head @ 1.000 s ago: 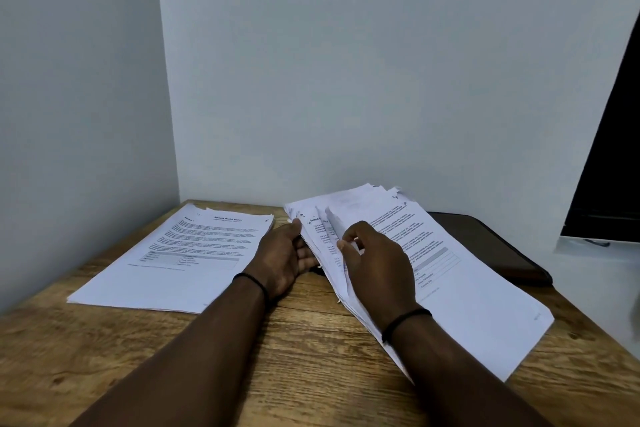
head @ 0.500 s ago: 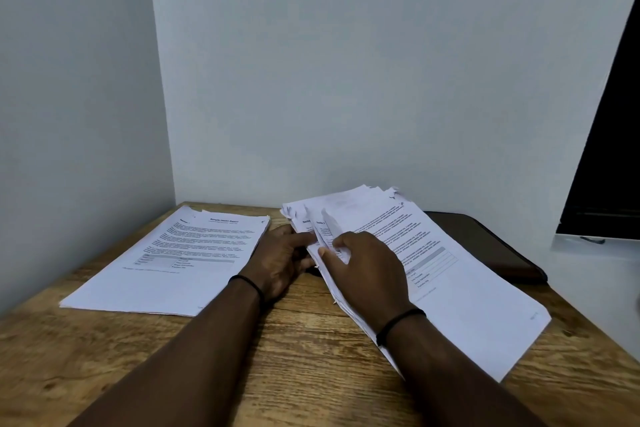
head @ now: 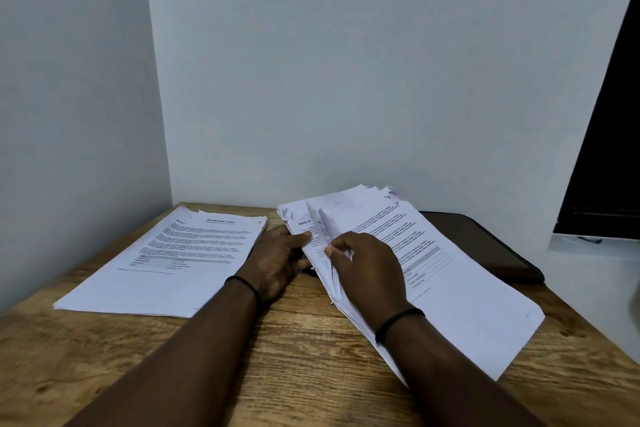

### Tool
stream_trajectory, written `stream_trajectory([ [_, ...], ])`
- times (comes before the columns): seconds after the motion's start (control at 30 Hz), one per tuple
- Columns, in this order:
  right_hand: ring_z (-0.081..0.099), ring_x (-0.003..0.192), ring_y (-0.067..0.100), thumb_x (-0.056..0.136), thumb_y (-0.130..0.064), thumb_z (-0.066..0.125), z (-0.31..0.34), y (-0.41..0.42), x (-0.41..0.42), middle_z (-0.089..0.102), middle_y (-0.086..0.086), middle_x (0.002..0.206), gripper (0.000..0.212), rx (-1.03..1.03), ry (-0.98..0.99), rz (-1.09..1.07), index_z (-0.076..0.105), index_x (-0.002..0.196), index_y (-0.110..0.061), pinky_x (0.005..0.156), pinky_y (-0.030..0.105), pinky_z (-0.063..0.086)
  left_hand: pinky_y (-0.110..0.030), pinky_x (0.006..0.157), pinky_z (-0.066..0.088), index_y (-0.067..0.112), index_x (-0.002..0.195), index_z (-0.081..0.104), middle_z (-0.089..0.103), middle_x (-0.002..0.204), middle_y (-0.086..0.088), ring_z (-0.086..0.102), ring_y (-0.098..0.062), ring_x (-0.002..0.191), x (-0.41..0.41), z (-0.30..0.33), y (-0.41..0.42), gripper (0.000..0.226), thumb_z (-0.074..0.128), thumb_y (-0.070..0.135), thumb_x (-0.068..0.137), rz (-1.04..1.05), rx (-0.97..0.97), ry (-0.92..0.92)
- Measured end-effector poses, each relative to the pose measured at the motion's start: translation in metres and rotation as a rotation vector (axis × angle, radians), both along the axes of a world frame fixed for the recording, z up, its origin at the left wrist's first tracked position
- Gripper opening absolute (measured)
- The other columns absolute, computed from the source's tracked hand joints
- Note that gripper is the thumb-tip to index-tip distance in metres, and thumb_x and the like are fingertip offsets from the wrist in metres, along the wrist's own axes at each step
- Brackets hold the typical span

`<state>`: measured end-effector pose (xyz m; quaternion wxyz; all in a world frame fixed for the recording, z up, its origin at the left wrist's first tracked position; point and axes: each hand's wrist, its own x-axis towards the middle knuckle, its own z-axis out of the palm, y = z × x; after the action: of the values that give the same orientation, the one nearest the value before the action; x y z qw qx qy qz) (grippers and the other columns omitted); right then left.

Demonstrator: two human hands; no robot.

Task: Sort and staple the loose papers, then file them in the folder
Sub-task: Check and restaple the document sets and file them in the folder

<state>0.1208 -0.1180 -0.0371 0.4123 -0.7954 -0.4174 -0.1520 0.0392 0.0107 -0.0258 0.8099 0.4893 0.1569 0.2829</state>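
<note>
While the left hand (head: pixel 277 262) is gripping the near-left edge of the fanned stack of printed sheets (head: pixel 433 274) and the right hand (head: pixel 367 270) is pinching its top leaves, these thin, limp, slippery pages are likely best lifted by their edges.

A wooden table (head: pixel 311 340) stands in a corner of plain pale walls (head: pixel 346 62). A dark panel (head: pixel 609 149) fills the right edge. Light is dim.

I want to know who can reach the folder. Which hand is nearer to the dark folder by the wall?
The right hand. It pinches sheets of the fanned paper pile, which overlaps the dark folder. The left hand holds that pile's far left edge.
</note>
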Motion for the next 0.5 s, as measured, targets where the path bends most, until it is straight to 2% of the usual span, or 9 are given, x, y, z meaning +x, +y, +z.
stream_trajectory([
  [0.1, 0.060, 0.096, 0.011, 0.095, -0.037, 0.063, 0.000, 0.001, -0.001, 0.069, -0.009, 0.101, 0.017, -0.010, -0.029, -0.015, 0.072, 0.102, -0.024, 0.082, 0.029, 0.047, -0.039, 0.070, 0.063, 0.003, 0.101, 0.066, 0.074, 0.098, -0.017, 0.072, -0.030, 0.083, 0.001, 0.000, 0.001, 0.018, 0.053, -0.008, 0.094, 0.004, 0.000, 0.012],
  [0.2, 0.061, 0.091, 0.006, 0.091, -0.038, 0.068, -0.002, 0.002, 0.001, 0.070, -0.012, 0.093, 0.015, 0.042, 0.048, 0.019, 0.074, 0.093, -0.025, 0.079, 0.027, 0.047, -0.040, 0.072, 0.062, 0.003, 0.108, 0.065, 0.074, 0.106, -0.018, 0.072, -0.031, 0.088, 0.000, 0.000, 0.001, 0.021, 0.054, -0.008, 0.094, 0.005, -0.004, 0.005],
  [0.27, 0.061, 0.089, 0.005, 0.089, -0.035, 0.071, -0.004, 0.002, 0.003, 0.071, -0.013, 0.089, 0.012, 0.082, 0.106, 0.037, 0.075, 0.089, -0.024, 0.079, 0.027, 0.049, -0.039, 0.064, 0.061, 0.003, 0.118, 0.060, 0.075, 0.102, -0.016, 0.074, -0.030, 0.085, -0.001, 0.001, -0.004, 0.027, 0.055, -0.008, 0.094, 0.056, 0.027, -0.010],
  [0.33, 0.063, 0.089, 0.006, 0.090, -0.031, 0.071, -0.004, 0.002, 0.004, 0.071, -0.012, 0.089, 0.008, 0.080, 0.114, 0.016, 0.074, 0.089, -0.024, 0.079, 0.028, 0.050, -0.035, 0.054, 0.059, 0.012, 0.131, 0.047, 0.075, 0.093, -0.012, 0.074, -0.024, 0.072, 0.000, 0.000, -0.007, 0.045, 0.061, -0.005, 0.091, 0.225, 0.194, 0.054],
  [0.4, 0.063, 0.089, 0.009, 0.091, -0.027, 0.069, -0.005, 0.003, 0.004, 0.071, -0.010, 0.090, 0.006, 0.085, 0.082, -0.018, 0.073, 0.089, -0.022, 0.079, 0.029, 0.051, -0.035, 0.053, 0.059, 0.028, 0.137, 0.034, 0.067, 0.092, -0.003, 0.071, -0.019, 0.067, 0.002, -0.003, -0.007, 0.069, 0.070, -0.002, 0.086, 0.384, 0.394, 0.143],
  [0.43, 0.064, 0.088, 0.011, 0.091, -0.025, 0.069, -0.005, 0.003, 0.004, 0.071, -0.008, 0.089, 0.007, 0.102, 0.060, -0.032, 0.072, 0.088, -0.020, 0.079, 0.030, 0.052, -0.036, 0.057, 0.061, 0.032, 0.134, 0.034, 0.064, 0.093, 0.001, 0.070, -0.020, 0.071, 0.004, -0.005, -0.005, 0.071, 0.073, 0.002, 0.084, 0.447, 0.476, 0.172],
  [0.47, 0.064, 0.088, 0.012, 0.091, -0.024, 0.068, -0.005, 0.003, 0.004, 0.071, -0.006, 0.089, 0.008, 0.120, 0.037, -0.045, 0.072, 0.088, -0.019, 0.079, 0.031, 0.052, -0.040, 0.063, 0.061, 0.032, 0.128, 0.038, 0.062, 0.094, 0.003, 0.069, -0.021, 0.076, 0.006, -0.008, -0.002, 0.063, 0.076, 0.009, 0.083, 0.514, 0.562, 0.207],
  [0.5, 0.064, 0.087, 0.013, 0.092, -0.024, 0.066, -0.005, 0.003, 0.004, 0.071, -0.005, 0.088, 0.009, 0.131, 0.014, -0.059, 0.071, 0.088, -0.018, 0.078, 0.031, 0.052, -0.041, 0.067, 0.060, 0.028, 0.117, 0.046, 0.062, 0.093, 0.002, 0.068, -0.022, 0.079, 0.009, -0.009, 0.002, 0.044, 0.076, 0.021, 0.085, 0.580, 0.663, 0.257],
])
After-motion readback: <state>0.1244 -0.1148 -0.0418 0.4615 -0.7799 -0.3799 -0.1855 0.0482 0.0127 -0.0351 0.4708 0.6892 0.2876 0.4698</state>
